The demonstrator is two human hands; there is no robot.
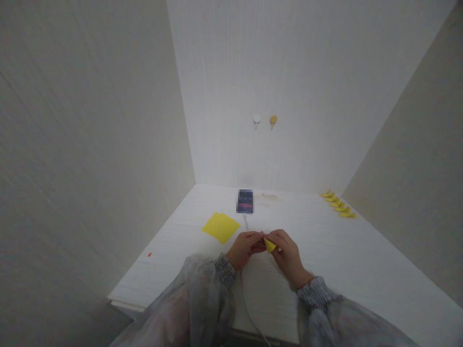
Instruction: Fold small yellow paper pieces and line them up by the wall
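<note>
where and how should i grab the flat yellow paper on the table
Probably pinch the yellow paper at its near corner, coming in low from the near side: it lies flat, with that corner uncovered and pointing this way. The left hand is closest.

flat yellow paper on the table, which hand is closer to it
Left. The left hand is just to the right of the flat yellow paper; the right hand is farther right, past the left hand.
</note>
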